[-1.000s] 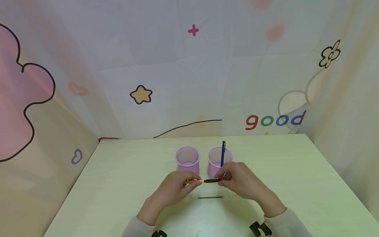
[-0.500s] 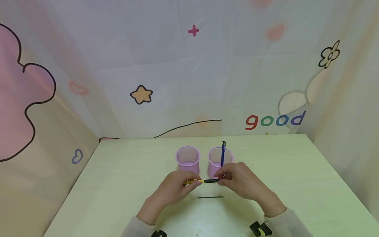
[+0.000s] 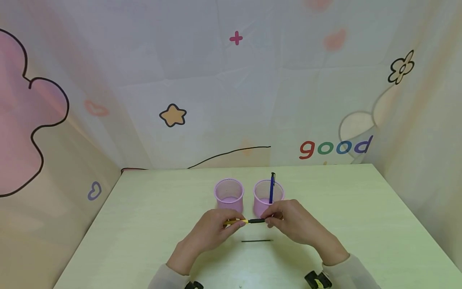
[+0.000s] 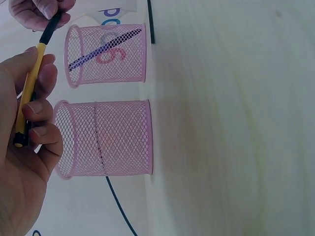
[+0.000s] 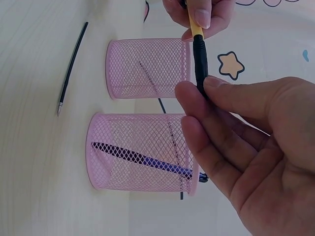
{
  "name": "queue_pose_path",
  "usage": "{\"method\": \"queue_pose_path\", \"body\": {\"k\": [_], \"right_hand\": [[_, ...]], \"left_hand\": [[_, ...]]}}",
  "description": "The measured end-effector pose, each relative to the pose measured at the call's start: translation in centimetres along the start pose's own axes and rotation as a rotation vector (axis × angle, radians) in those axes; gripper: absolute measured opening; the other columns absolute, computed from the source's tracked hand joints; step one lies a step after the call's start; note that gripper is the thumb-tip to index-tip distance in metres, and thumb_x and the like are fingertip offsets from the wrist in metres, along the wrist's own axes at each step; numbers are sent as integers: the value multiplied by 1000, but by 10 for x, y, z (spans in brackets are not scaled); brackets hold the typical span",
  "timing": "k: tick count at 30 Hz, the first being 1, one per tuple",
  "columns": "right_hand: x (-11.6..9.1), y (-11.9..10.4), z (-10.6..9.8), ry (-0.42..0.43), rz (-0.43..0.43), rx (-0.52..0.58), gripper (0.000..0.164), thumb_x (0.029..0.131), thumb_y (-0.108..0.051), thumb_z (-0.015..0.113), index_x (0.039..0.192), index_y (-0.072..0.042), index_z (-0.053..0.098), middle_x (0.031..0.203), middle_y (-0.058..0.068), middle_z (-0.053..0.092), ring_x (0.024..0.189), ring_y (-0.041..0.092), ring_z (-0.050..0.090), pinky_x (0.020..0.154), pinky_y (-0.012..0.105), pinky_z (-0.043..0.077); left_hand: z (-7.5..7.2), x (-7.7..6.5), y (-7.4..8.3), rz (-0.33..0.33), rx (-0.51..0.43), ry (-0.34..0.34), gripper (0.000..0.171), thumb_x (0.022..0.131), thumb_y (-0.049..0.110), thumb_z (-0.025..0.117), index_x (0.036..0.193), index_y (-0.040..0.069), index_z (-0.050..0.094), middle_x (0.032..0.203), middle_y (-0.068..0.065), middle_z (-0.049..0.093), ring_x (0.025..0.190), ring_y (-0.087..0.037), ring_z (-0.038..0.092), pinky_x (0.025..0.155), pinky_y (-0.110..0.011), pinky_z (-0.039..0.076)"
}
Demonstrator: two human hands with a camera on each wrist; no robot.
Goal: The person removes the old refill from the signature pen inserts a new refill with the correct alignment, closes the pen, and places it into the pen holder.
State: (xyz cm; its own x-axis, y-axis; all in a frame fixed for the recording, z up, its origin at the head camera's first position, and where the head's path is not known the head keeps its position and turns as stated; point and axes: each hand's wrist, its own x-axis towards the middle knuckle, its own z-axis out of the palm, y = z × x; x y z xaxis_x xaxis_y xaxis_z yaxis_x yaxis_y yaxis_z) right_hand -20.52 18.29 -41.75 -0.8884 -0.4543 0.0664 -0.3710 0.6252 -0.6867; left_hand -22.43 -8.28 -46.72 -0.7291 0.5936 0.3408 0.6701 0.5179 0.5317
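Both hands hold a pen with a yellow barrel (image 4: 30,86) and a black grip section (image 3: 257,220), level above the table. My left hand (image 3: 216,226) grips the yellow barrel, its fingers curled round it in the left wrist view. At the other end, my right hand (image 3: 294,220) pinches the tip of the black section between thumb and fingertips. A thin black pen refill (image 5: 72,69) with a metal tip lies on the table below the hands.
Behind the hands stand two pink mesh pen holders, a left one (image 3: 229,205) and a right one (image 3: 258,206). A blue pen (image 3: 271,188) leans in the right one. A patterned curtain (image 3: 202,80) hangs behind the pale table (image 3: 144,192).
My right hand has dipped very slightly and its fingers have shifted on the black end of the pen. The left hand, refill and holders stay as they were.
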Motion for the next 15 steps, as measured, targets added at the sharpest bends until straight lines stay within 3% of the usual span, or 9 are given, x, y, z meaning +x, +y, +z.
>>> {"method": "queue_pose_path", "body": {"k": [7,15], "right_hand": [[1,-1,1,-2,21,-4,11,89,-5,79,100,-7,79,88,-1,77,78,5,69,70,21,56],[0,-2,1,6,16,4,9,90,-3,77,98,-7,79,89,1,77,79,7,70,71,21,56]], "left_hand": [[-1,0,1,-5,-5,-4,14,102,33,68,105,23,78,91,16,73,74,1,55,69,-19,49],[-1,0,2,-11,-13,-3,13,101,33,68,105,24,77,92,17,73,74,1,56,69,-19,49]]}}
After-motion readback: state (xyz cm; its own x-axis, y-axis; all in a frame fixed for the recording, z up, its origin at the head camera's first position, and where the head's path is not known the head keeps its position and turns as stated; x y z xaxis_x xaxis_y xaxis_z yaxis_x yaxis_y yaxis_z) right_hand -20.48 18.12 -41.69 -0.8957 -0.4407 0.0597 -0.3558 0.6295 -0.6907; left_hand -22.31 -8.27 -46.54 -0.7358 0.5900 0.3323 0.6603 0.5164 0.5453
